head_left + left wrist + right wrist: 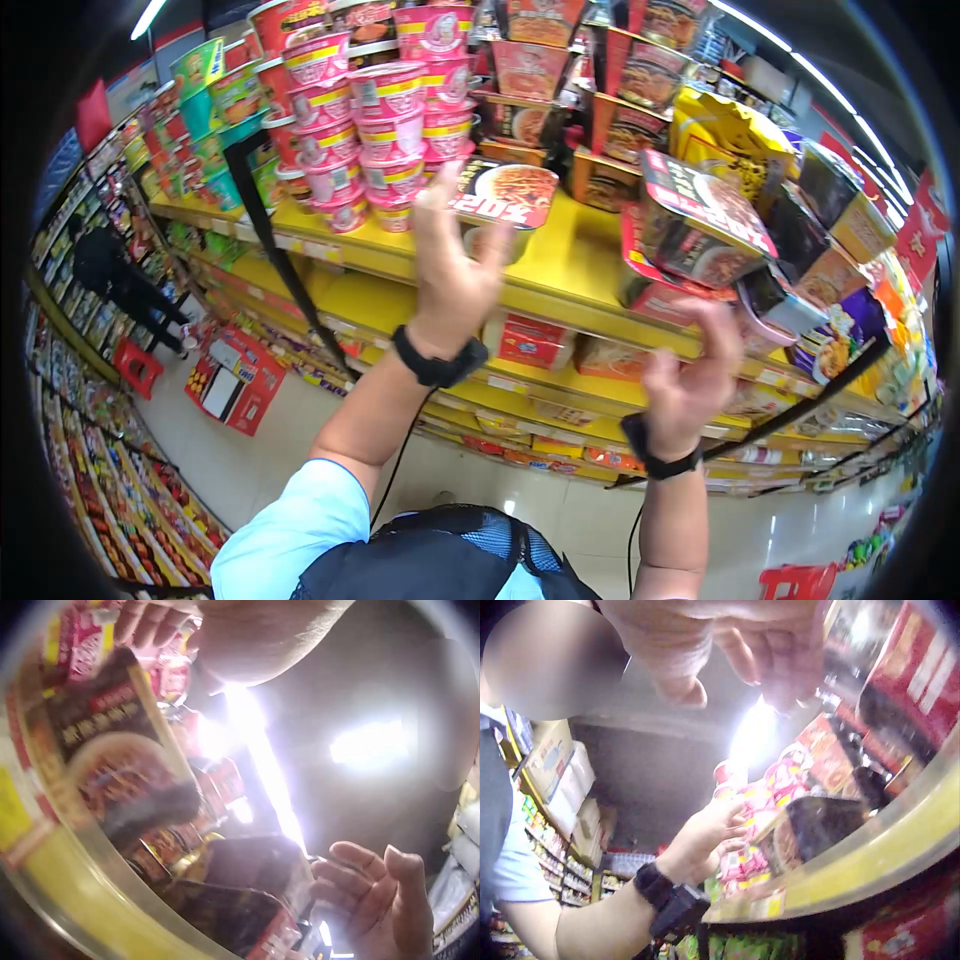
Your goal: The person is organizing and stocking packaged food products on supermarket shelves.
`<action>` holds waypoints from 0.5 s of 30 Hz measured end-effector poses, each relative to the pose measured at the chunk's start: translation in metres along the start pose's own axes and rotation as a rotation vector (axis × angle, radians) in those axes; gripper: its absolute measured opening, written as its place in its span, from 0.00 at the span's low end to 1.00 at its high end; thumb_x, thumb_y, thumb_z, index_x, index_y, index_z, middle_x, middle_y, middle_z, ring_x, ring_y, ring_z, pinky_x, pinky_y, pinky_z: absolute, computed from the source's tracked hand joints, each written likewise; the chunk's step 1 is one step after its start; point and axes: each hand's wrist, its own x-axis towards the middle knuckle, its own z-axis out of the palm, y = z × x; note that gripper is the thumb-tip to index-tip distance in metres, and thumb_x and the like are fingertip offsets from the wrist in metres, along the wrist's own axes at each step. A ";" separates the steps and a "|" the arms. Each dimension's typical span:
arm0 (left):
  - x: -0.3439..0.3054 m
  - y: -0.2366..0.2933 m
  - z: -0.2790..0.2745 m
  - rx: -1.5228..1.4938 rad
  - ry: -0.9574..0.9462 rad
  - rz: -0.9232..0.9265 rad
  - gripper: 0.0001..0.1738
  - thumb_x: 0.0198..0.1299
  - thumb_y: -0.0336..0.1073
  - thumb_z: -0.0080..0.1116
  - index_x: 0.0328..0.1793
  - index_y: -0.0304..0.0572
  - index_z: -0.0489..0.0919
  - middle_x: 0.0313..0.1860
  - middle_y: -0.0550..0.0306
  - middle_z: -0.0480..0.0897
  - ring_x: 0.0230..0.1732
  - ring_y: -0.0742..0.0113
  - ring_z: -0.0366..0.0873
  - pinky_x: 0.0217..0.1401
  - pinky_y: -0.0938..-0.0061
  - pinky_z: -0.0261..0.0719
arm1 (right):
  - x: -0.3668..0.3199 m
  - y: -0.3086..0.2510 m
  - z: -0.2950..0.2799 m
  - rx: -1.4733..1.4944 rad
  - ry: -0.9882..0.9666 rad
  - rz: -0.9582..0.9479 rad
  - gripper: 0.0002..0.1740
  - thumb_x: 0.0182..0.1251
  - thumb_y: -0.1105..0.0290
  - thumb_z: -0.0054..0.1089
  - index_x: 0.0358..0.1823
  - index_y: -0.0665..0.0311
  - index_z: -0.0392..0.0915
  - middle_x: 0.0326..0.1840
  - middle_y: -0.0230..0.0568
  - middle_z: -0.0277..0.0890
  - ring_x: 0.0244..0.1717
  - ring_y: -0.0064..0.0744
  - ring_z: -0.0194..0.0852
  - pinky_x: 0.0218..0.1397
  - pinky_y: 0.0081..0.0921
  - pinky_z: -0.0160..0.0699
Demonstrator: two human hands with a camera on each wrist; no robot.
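Note:
In the head view my left hand (455,270) is raised at the shelf's front edge, fingers extended, beside a square instant noodle box (515,190) with a noodle picture on its dark and red lid. Its fingers overlap the box's left side in this view; in the left wrist view a gap shows between that hand and the noodle box (120,765). Farther right, my right hand (690,375) hovers with loosely bent fingers, holding nothing. Just beyond it, tilted noodle boxes (705,220) lie piled on a red one.
Pink noodle cups (390,110) stand stacked behind the left hand, with more boxed noodles (530,70) alongside. A yellow noodle bag (730,140) leans at the right. Black bars (270,230) slant across the yellow shelf (570,250). A person (115,270) is in the left aisle.

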 end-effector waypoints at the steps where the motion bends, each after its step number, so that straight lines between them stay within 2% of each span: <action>1: 0.001 -0.022 -0.017 0.105 -0.002 -0.138 0.36 0.74 0.42 0.66 0.82 0.36 0.65 0.68 0.42 0.75 0.66 0.54 0.75 0.67 0.60 0.77 | 0.004 -0.015 0.023 0.092 -0.159 0.074 0.40 0.59 0.73 0.75 0.74 0.70 0.70 0.64 0.54 0.82 0.67 0.44 0.82 0.70 0.36 0.81; 2: 0.001 -0.045 -0.027 0.184 -0.049 -0.185 0.32 0.77 0.48 0.61 0.79 0.39 0.71 0.64 0.43 0.76 0.61 0.55 0.77 0.64 0.63 0.78 | 0.011 -0.027 0.049 0.216 -0.253 0.254 0.44 0.59 0.67 0.79 0.75 0.71 0.69 0.66 0.60 0.79 0.67 0.49 0.81 0.70 0.38 0.81; 3: -0.002 -0.058 -0.032 0.152 -0.159 -0.301 0.31 0.78 0.50 0.61 0.78 0.39 0.73 0.64 0.43 0.77 0.60 0.55 0.78 0.64 0.63 0.78 | 0.023 -0.023 0.075 0.175 -0.238 0.228 0.47 0.60 0.63 0.80 0.78 0.71 0.65 0.67 0.63 0.77 0.68 0.58 0.80 0.72 0.41 0.79; 4: 0.000 -0.072 -0.033 0.109 -0.262 -0.413 0.31 0.78 0.52 0.60 0.76 0.40 0.75 0.64 0.42 0.78 0.59 0.55 0.79 0.63 0.63 0.79 | 0.035 -0.013 0.103 0.296 -0.224 0.298 0.51 0.61 0.61 0.79 0.81 0.70 0.60 0.70 0.65 0.74 0.70 0.63 0.77 0.74 0.43 0.76; 5: -0.002 -0.088 -0.028 0.118 -0.255 -0.351 0.32 0.77 0.55 0.60 0.75 0.38 0.76 0.62 0.40 0.80 0.58 0.51 0.80 0.64 0.61 0.78 | 0.048 0.000 0.132 0.365 -0.262 0.449 0.55 0.61 0.60 0.81 0.83 0.70 0.55 0.74 0.64 0.72 0.72 0.59 0.75 0.76 0.42 0.75; 6: -0.003 -0.099 -0.023 0.121 -0.246 -0.293 0.34 0.76 0.57 0.60 0.74 0.36 0.77 0.60 0.38 0.81 0.58 0.48 0.81 0.65 0.59 0.78 | 0.055 0.017 0.163 0.570 -0.277 0.620 0.57 0.61 0.59 0.81 0.84 0.70 0.54 0.75 0.61 0.72 0.73 0.52 0.76 0.76 0.41 0.74; 7: 0.003 -0.096 -0.024 -0.020 -0.315 -0.437 0.32 0.76 0.55 0.61 0.74 0.37 0.77 0.59 0.38 0.84 0.58 0.53 0.83 0.63 0.63 0.80 | 0.053 0.028 0.192 0.798 -0.228 0.627 0.56 0.62 0.57 0.81 0.84 0.69 0.55 0.74 0.57 0.75 0.72 0.46 0.77 0.75 0.40 0.74; 8: 0.010 -0.083 -0.026 -0.194 -0.399 -0.589 0.27 0.76 0.47 0.64 0.73 0.39 0.78 0.57 0.41 0.85 0.57 0.57 0.85 0.62 0.66 0.81 | 0.058 0.025 0.199 0.680 -0.254 0.605 0.51 0.60 0.58 0.82 0.80 0.67 0.62 0.70 0.57 0.79 0.70 0.48 0.79 0.73 0.39 0.76; 10: 0.006 -0.070 -0.026 -0.286 -0.306 -0.414 0.24 0.73 0.36 0.68 0.72 0.41 0.79 0.58 0.44 0.84 0.58 0.59 0.84 0.62 0.67 0.81 | 0.071 0.000 0.179 0.444 -0.294 0.578 0.48 0.60 0.56 0.82 0.77 0.64 0.68 0.77 0.51 0.73 0.75 0.41 0.73 0.77 0.34 0.69; 12: 0.022 -0.035 -0.043 -0.159 -0.160 -0.128 0.22 0.71 0.30 0.68 0.70 0.36 0.80 0.61 0.53 0.84 0.57 0.66 0.83 0.61 0.71 0.81 | 0.081 -0.021 0.153 0.427 -0.118 0.430 0.42 0.59 0.60 0.83 0.72 0.63 0.73 0.71 0.47 0.78 0.73 0.38 0.75 0.75 0.33 0.72; 14: 0.044 -0.001 -0.053 -0.175 -0.059 0.008 0.27 0.65 0.26 0.72 0.71 0.41 0.80 0.62 0.47 0.81 0.60 0.58 0.83 0.64 0.65 0.81 | 0.107 -0.038 0.120 0.499 0.034 0.175 0.39 0.59 0.66 0.82 0.71 0.61 0.74 0.67 0.45 0.80 0.67 0.36 0.79 0.71 0.33 0.76; 15: 0.057 0.014 -0.050 -0.319 -0.051 0.009 0.28 0.64 0.27 0.73 0.70 0.42 0.80 0.61 0.47 0.82 0.60 0.57 0.83 0.64 0.64 0.81 | 0.123 -0.045 0.093 0.315 0.041 0.072 0.38 0.60 0.68 0.81 0.71 0.62 0.74 0.66 0.45 0.80 0.64 0.35 0.80 0.68 0.31 0.79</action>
